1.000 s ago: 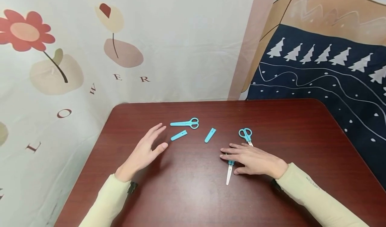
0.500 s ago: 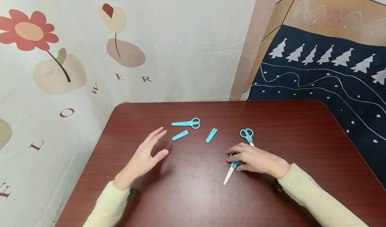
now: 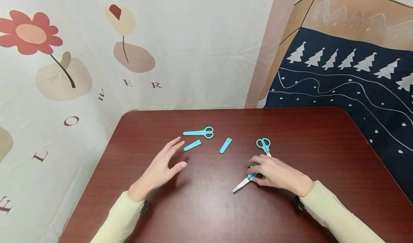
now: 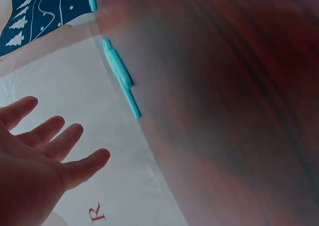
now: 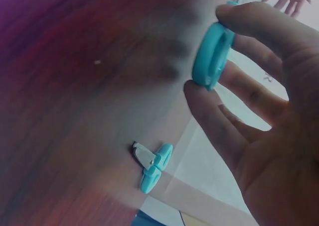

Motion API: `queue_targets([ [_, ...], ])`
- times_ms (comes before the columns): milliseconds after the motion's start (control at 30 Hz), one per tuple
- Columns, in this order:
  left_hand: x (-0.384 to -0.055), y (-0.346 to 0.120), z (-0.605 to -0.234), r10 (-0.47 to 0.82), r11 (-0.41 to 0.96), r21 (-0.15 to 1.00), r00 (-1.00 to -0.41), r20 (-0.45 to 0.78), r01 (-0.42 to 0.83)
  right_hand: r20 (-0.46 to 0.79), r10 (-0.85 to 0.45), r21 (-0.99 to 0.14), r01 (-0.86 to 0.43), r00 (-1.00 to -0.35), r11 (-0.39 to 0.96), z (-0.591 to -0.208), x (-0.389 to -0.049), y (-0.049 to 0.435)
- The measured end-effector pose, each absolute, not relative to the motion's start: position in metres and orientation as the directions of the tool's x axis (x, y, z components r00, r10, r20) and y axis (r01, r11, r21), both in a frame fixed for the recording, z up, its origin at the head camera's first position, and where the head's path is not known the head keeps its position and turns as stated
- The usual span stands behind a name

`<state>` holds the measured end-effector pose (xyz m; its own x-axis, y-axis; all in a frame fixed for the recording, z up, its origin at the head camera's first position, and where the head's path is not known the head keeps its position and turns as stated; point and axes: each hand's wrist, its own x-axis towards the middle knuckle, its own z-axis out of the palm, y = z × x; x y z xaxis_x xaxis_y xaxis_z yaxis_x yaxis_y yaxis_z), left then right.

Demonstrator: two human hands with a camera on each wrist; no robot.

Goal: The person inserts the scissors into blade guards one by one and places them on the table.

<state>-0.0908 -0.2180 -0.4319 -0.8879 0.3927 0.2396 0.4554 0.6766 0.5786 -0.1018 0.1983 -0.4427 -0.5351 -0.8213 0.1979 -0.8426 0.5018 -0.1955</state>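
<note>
In the head view my right hand (image 3: 280, 174) grips a pair of blue-handled scissors (image 3: 242, 185) by the handles. The bare metal blades point left and toward me. Thumb and fingers hold the handle loops, as the right wrist view shows. Just beyond that hand lies a second pair of unsheathed scissors (image 3: 264, 144), its blades partly hidden in the head view but visible in the right wrist view. My left hand (image 3: 158, 173) hovers over the table with fingers spread, holding nothing. Near its fingertips is a blue blade cover (image 3: 192, 145); another blade cover (image 3: 226, 145) lies to the right.
A third pair of scissors (image 3: 198, 132), with its blades covered in blue, lies farther back on the reddish-brown table (image 3: 155, 122). Behind the table hangs a pale flower-print cloth (image 3: 200, 56), and a dark-blue cloth with white trees (image 3: 322, 81) hangs at the right.
My right fingers have curled in around the scissors' handles, and the blades have swung leftward. The left hand has shifted slightly to the right. The other scissors and covers stay in place.
</note>
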Motion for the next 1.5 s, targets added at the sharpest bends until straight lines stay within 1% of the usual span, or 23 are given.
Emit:
queue_targets([
  [100,-0.097,-0.212,-0.433,0.406,0.668,0.586,-0.885,0.229,0.458,0.238,-0.791,-0.19,-0.826,-0.564,0.531,-0.441,-0.1,0.201],
  [200,-0.105,-0.207,-0.435,0.407,0.663,0.593,-0.884,0.229,0.458,0.272,-0.767,-0.208,-0.814,-0.581,0.542,-0.439,-0.099,0.205],
  [433,-0.125,-0.198,-0.438,0.389,0.655,0.612,-0.892,0.229,0.443,0.293,-0.716,-0.343,-0.769,-0.633,0.539,-0.434,-0.095,0.214],
  [567,-0.136,-0.195,-0.44,0.395,0.649,0.632,-0.898,0.196,0.424,0.3,-0.698,-0.358,-0.755,-0.651,0.55,-0.433,-0.093,0.217],
  [800,-0.153,-0.194,-0.446,0.408,0.645,0.651,-0.9,0.151,0.401,0.294,-0.691,-0.351,-0.747,-0.66,0.564,-0.434,-0.091,0.218],
  [1133,-0.166,-0.187,-0.45,0.41,0.656,0.652,-0.905,0.115,0.38,0.295,-0.693,-0.35,-0.749,-0.658,0.563,-0.433,-0.091,0.219],
  [1500,-0.174,-0.183,-0.453,0.414,0.716,0.602,-0.91,0.043,0.354,0.284,-0.691,-0.361,-0.742,-0.665,0.565,-0.434,-0.091,0.219],
])
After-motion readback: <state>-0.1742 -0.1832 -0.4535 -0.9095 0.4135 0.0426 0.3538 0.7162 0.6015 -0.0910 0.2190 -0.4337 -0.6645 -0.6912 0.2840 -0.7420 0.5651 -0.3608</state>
